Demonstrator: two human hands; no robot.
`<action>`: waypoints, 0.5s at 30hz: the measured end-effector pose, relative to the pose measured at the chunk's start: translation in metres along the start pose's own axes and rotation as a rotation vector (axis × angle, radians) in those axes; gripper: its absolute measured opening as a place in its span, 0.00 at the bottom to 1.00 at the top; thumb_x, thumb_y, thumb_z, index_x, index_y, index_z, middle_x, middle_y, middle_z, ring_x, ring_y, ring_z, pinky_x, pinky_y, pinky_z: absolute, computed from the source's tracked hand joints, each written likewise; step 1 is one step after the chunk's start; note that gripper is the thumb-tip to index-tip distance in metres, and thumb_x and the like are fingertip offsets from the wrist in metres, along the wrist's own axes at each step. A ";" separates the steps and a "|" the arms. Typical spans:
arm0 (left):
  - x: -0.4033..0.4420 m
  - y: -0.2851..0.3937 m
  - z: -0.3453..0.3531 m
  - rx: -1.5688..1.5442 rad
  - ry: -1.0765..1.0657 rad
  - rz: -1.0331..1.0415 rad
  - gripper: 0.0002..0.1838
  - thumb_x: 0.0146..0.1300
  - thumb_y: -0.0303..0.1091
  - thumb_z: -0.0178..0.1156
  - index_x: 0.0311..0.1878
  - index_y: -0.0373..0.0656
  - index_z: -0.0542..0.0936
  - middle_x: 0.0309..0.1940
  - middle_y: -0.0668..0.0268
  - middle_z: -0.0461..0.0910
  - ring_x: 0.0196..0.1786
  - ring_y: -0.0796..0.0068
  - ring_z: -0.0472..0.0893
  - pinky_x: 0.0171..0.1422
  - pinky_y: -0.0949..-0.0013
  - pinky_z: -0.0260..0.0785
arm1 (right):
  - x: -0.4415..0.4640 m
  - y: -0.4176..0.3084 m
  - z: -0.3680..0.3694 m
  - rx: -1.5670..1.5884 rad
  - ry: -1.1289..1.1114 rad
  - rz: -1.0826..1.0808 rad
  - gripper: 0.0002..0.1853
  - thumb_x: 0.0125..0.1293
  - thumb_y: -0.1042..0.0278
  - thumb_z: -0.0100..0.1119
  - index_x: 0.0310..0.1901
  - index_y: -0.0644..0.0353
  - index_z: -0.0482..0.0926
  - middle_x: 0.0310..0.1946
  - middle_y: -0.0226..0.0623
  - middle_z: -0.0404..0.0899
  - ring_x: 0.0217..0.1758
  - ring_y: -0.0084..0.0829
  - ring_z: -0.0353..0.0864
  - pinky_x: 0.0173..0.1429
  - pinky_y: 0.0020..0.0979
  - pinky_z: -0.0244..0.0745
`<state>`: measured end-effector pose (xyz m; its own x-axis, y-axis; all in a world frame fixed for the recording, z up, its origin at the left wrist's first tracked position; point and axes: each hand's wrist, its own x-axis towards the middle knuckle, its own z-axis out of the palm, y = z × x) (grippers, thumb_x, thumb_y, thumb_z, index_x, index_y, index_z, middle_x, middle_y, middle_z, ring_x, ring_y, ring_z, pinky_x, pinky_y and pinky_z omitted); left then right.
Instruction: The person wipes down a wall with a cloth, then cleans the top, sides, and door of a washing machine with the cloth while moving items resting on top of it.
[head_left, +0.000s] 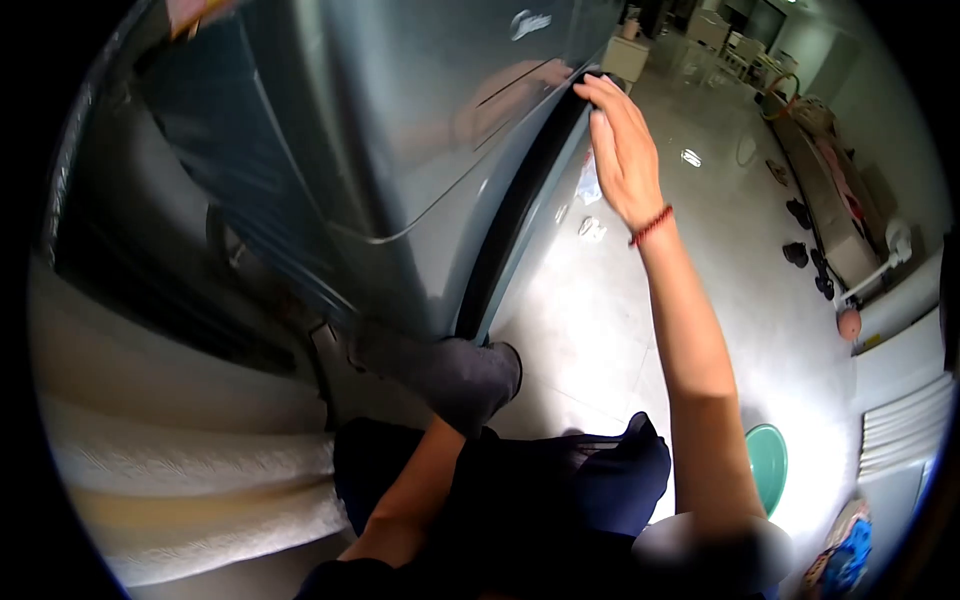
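Grey panel (410,130) up front, a bit to the L; its blk strip (515,220) slants from L hand up & away to R hand (630,165). R fingers (608,95) straight, nearly together, not wrapped round anything, tips at strip's far end, prob. touching. L hand's under dark cloth (440,375) at near end; can't tell its grip. Pale shiny floor (575,320) beyond, w/ green basin (766,470) nr R arm (695,340), shoes (797,213) off R.

right hand (627,165) flat, fingers straight | right arm (692,345) outstretched | left forearm (408,485) low
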<state>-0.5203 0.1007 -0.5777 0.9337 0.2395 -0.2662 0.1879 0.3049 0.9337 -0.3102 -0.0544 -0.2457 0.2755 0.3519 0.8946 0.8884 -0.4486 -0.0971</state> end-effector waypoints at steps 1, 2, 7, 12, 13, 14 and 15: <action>-0.001 0.001 -0.004 0.010 -0.001 -0.001 0.24 0.75 0.33 0.50 0.70 0.32 0.65 0.65 0.54 0.71 0.65 0.62 0.73 0.72 0.65 0.64 | 0.007 0.019 0.003 0.038 -0.016 0.083 0.17 0.75 0.63 0.44 0.57 0.60 0.77 0.59 0.44 0.77 0.66 0.47 0.73 0.70 0.41 0.65; -0.004 0.000 -0.007 0.020 -0.002 -0.005 0.24 0.75 0.33 0.51 0.70 0.32 0.65 0.65 0.54 0.72 0.65 0.62 0.73 0.72 0.65 0.64 | 0.012 0.036 0.005 0.082 -0.032 0.168 0.18 0.76 0.61 0.41 0.57 0.60 0.76 0.59 0.45 0.76 0.66 0.46 0.73 0.69 0.39 0.65; -0.033 -0.010 -0.006 0.085 -0.060 -0.034 0.24 0.75 0.33 0.51 0.69 0.31 0.66 0.64 0.54 0.72 0.64 0.62 0.74 0.71 0.65 0.65 | 0.025 0.097 0.015 0.160 -0.191 0.341 0.27 0.79 0.50 0.27 0.58 0.58 0.75 0.58 0.44 0.76 0.66 0.43 0.71 0.71 0.35 0.62; -0.034 0.027 0.008 0.252 -0.102 0.232 0.24 0.75 0.32 0.52 0.69 0.31 0.66 0.64 0.54 0.73 0.64 0.61 0.75 0.71 0.65 0.66 | 0.026 0.113 0.031 0.149 -0.131 0.315 0.27 0.78 0.49 0.26 0.53 0.57 0.77 0.53 0.42 0.77 0.62 0.44 0.73 0.68 0.39 0.64; -0.026 0.042 0.011 0.305 -0.066 0.360 0.24 0.75 0.32 0.52 0.69 0.31 0.66 0.64 0.54 0.73 0.64 0.61 0.75 0.71 0.65 0.66 | 0.025 0.116 0.035 0.126 -0.095 0.301 0.27 0.78 0.50 0.26 0.52 0.56 0.78 0.52 0.41 0.77 0.61 0.44 0.73 0.66 0.41 0.64; -0.017 0.055 0.011 0.356 -0.026 0.477 0.24 0.75 0.32 0.52 0.69 0.31 0.66 0.64 0.54 0.73 0.63 0.61 0.75 0.71 0.65 0.66 | 0.021 0.118 0.040 0.067 -0.047 0.291 0.25 0.77 0.51 0.28 0.50 0.56 0.78 0.50 0.40 0.78 0.59 0.44 0.74 0.65 0.43 0.65; -0.010 0.061 0.014 0.408 0.008 0.591 0.24 0.74 0.32 0.52 0.69 0.31 0.66 0.63 0.54 0.73 0.63 0.61 0.75 0.71 0.65 0.67 | 0.016 0.121 0.042 0.006 0.004 0.280 0.24 0.76 0.53 0.30 0.49 0.55 0.78 0.49 0.40 0.78 0.58 0.44 0.74 0.63 0.44 0.65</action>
<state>-0.5134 0.1040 -0.5144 0.9124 0.2657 0.3114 -0.2479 -0.2467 0.9368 -0.1832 -0.0681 -0.2613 0.5091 0.2116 0.8343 0.7800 -0.5232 -0.3433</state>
